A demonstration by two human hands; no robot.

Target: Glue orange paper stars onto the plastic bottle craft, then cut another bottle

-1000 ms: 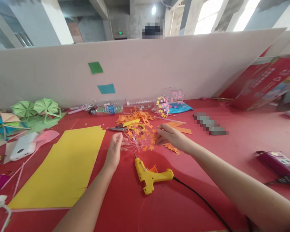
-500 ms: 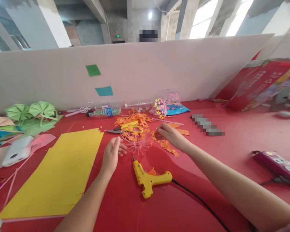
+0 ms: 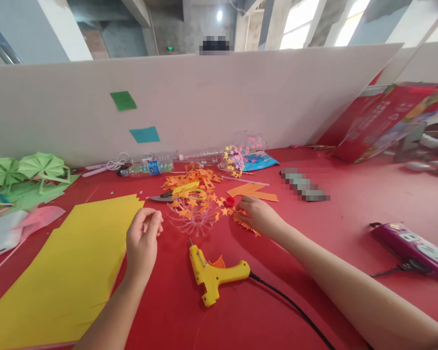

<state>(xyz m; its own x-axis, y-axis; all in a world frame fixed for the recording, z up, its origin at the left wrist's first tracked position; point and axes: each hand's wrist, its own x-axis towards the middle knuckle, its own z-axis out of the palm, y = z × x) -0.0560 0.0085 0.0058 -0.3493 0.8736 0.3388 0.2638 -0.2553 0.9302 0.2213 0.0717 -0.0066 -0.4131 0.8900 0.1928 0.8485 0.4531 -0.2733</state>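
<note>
My left hand [image 3: 144,236] hovers between the yellow paper and a clear cut plastic piece, its fingers curled in toward the thumb and nothing showing in them. My right hand [image 3: 258,214] reaches down over a small pile of orange paper stars [image 3: 246,225], fingers bent together; what they pinch, if anything, is hidden. Between the hands lies the clear plastic piece with splayed strips [image 3: 197,221], orange stars around its far side. A yellow glue gun [image 3: 213,274] lies on its side in front, nozzle pointing toward that piece. By my right fingertips is a red bottle cap [image 3: 229,201].
Yellow paper sheets [image 3: 65,262] cover the left. Behind the plastic piece are scissors [image 3: 162,198], a yellow cutter [image 3: 185,188] and more orange stars [image 3: 200,177]. Plastic bottles [image 3: 138,168] line the white partition [image 3: 190,107]. A black cord [image 3: 292,301] trails rightward; a purple power strip [image 3: 412,248] lies right.
My left hand has moved left, away from the plastic piece, its fingers curling in. My right hand has lowered to the orange star pile, uncovering the red cap. The view has shifted slightly right.
</note>
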